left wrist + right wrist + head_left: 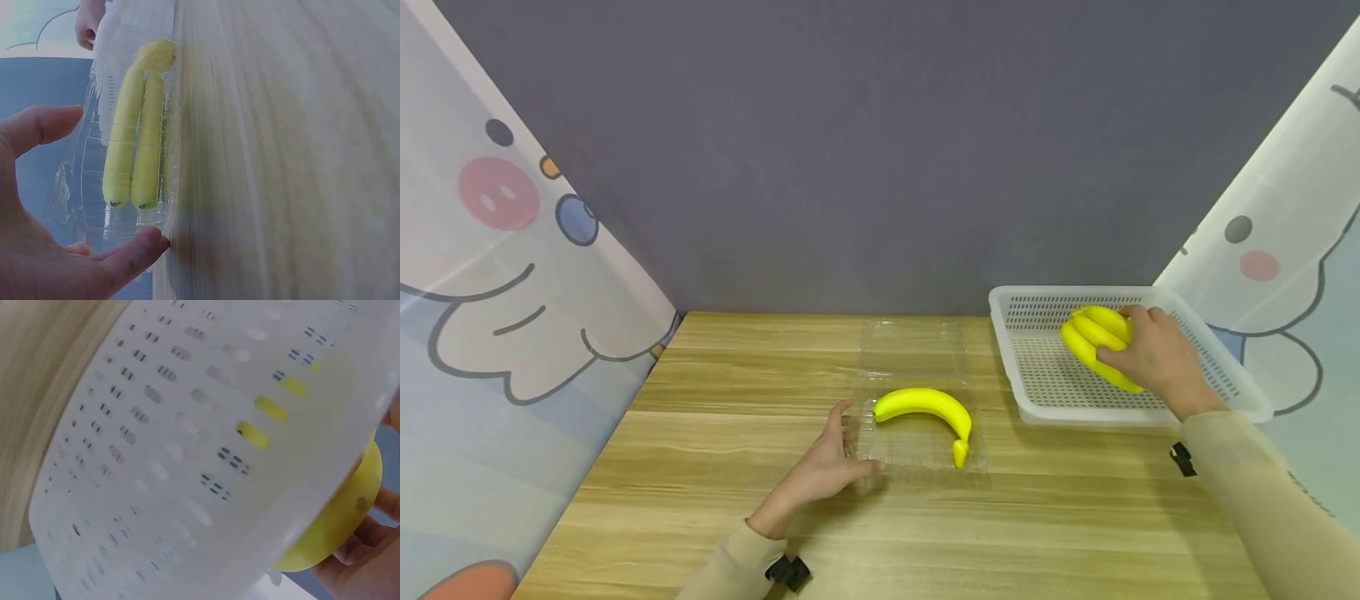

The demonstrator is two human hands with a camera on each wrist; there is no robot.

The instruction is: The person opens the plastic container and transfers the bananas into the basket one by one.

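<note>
A clear plastic clamshell box (913, 350) lies with its lid folded back on the table. One yellow banana (934, 402) curves inside its near half; through the plastic in the left wrist view the banana (125, 137) looks doubled. At the box's left side my left hand (829, 462) has thumb and fingers spread apart, fingertips at the box's edge. My right hand (1161, 354) grips a bunch of yellow bananas (1093, 342) over the white basket (1026, 375). In the right wrist view, the basket wall (156, 444) hides much of the bunch (344, 519).
The slotted white basket stands at the right of the wooden table (700, 450), against the grey back wall (880, 167). Printed cartoon curtains (497, 275) close off both sides.
</note>
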